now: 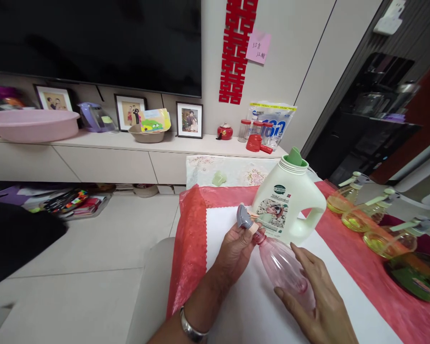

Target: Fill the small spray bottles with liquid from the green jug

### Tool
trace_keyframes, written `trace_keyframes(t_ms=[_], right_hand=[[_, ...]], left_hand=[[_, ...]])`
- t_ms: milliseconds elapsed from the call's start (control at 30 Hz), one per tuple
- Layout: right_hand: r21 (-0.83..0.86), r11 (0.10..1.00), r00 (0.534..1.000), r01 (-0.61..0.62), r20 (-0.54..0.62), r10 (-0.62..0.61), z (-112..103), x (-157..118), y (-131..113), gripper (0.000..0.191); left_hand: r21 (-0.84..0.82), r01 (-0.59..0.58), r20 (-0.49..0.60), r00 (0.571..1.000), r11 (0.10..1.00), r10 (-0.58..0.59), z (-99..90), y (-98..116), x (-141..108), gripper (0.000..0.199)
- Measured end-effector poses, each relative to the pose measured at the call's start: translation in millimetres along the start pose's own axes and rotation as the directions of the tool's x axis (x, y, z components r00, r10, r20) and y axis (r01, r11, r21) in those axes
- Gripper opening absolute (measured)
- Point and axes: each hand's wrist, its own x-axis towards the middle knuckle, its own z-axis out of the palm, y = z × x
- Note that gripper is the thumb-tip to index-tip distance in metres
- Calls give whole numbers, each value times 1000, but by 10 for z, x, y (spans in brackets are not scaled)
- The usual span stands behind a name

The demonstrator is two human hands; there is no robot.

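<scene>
Gripping the neck of the pink bottle (281,260), the left hand (232,253) is closed just below the grey spray head (243,217). Bottle is held tilted above the white sheet (218,222), in front of the jug (297,200), with its base towards the right hand (322,296). Right hand is open, its fingers and thumb spread around the lower part of the bottle; firm contact cannot be confirmed.

Status, as judged: spray head is seated at the neck, but whether it is fully tightened cannot be told. No liquid is made out inside the pink bottle. Jug is stood upright, with a green spout (294,156) exposed at its mouth and no outer cap fitted over it.

For comparison, 3 spray bottles (358,222) with yellow contents are lined up at the right on the red cover (189,248), each with a spray head fitted. Fitting is apparently complete on those 3; on the held bottle, completion is left unverified.
</scene>
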Motion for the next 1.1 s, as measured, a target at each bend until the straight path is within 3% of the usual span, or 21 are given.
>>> trace_keyframes(t_ms=[167,400,633,767,1100], right_hand=[[120,986,993,-113,28,111,-26,-27,29,62],[20,999,999,43,-15,-43,-44,-3,94,63],[93,994,999,-50,-9,51,-19,-22,12,62],[88,995,998,-38,-38,41,17,-13,33,62],[133,984,993,-115,-24,119,45,-41,-70,61]], left_hand=[[-4,-10,25,1000,1000,10,-19,-23,-1,31],[7,-27,-36,999,1000,27,-62,9,-4,36],[8,-7,0,1000,1000,7,5,-15,-31,40],[2,0,31,1000,1000,0,34,-24,-39,41],[-16,16,34,999,1000,-15,-44,-66,-31,33]])
